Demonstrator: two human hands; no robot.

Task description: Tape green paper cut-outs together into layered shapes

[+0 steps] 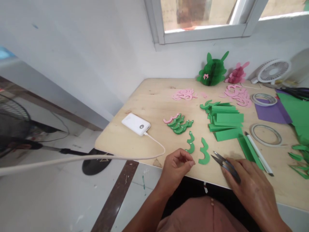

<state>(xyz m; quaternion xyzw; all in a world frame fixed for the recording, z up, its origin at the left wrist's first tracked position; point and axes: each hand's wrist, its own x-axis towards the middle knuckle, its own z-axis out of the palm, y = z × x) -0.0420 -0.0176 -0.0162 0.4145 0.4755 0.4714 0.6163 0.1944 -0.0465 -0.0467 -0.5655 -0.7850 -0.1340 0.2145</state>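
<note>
My left hand (177,170) is at the table's front edge, thumb and fingertips pressed together; anything between them is too small or hidden to make out. Just behind its fingers lies a wavy green paper cutout (191,146) with small whitish spots. A second wavy green cutout (205,153) lies flat between my hands. My right hand (252,185) rests low over the table, curled around dark thread snips (228,167) whose pointed blades face left and are apart. Farther back is a small pile of green scalloped cutouts (181,125), with a pink cutout (169,120) at its left.
Folded green paper strips (228,119) and a white pen (259,154) lie to the right, near tape rolls (253,133). Pink paper scraps (184,94) lie behind. Paper honeycomb figures (212,72) and a fan (274,71) stand by the wall. A cable runs from a power bank (135,123).
</note>
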